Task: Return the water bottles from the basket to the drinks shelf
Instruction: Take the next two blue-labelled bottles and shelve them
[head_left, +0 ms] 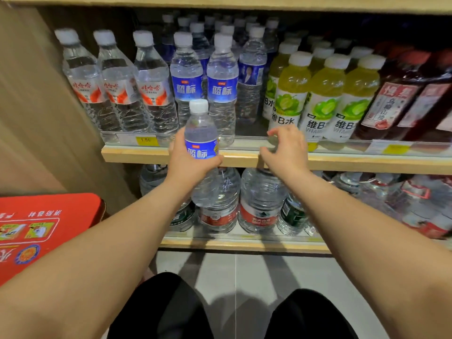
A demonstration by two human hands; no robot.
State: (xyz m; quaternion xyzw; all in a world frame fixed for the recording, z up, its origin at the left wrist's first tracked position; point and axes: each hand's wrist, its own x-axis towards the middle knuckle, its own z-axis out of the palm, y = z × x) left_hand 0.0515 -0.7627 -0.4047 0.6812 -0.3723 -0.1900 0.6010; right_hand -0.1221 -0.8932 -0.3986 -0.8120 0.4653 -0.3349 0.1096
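Holding a blue-label bottle [201,133] upright in front of the shelf [156,154], a person crouches at a store's drinks display. The left hand [189,162] is wrapped around the bottle's label, thumb across the front, its white cap level with the lower bodies of the matching blue-label row [204,79] behind it. The right hand [285,149] hovers just beside, at the shelf's front edge, fingers loosely curled and holding nothing, near the green vitamin drinks [325,99]. Red-label waters [117,81] fill the shelf's left end, dark red bottles [403,99] the right, and large jugs [259,199] stand on the tier below. A red box [41,231] sits at lower left; the basket itself is out of sight. The step in hand appears to be placement: the bottle is carried but not yet on the shelf. The next move likely calls for lifting it over the clear front lip and setting it with its own brand, where the front row looks full, so the free hand may need to make room.
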